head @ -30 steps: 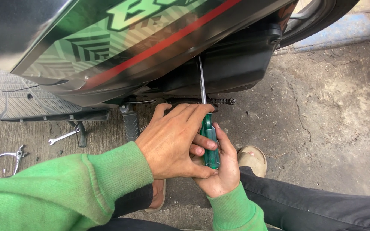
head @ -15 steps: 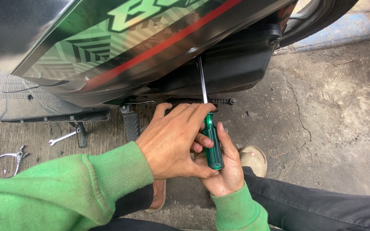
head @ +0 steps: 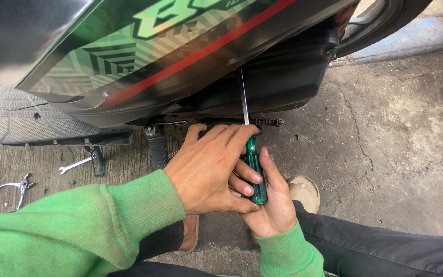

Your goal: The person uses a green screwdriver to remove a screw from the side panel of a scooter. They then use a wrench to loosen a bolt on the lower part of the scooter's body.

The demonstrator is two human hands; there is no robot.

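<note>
Green-handled screwdriver with a long steel shaft (head: pixel 255 169) standing nearly upright beneath the dark scooter body panel with green geometric pattern and red stripe (head: pixel 144 56), tip hidden up against the black underside. Left hand (head: pixel 211 172) laid over the handle from the side, fingers (head: pixel 237 136) curled closed around its upper part. Right hand (head: pixel 273 205) below the handle, fingers closed around its lower end, thumb pressed along the green grip. Both wrists in bright green knit sleeves (head: pixel 78 231). Left of the screwdriver, on the cracked grey concrete floor (head: pixel 385 169), a small silver open-ended wrench (head: pixel 75 164) and, farther left, a pair of metal pliers (head: pixel 16 187). Just right of the screwdriver, a tan shoe toe (head: pixel 306 192) beside a black trouser leg (head: pixel 385 251).
</note>
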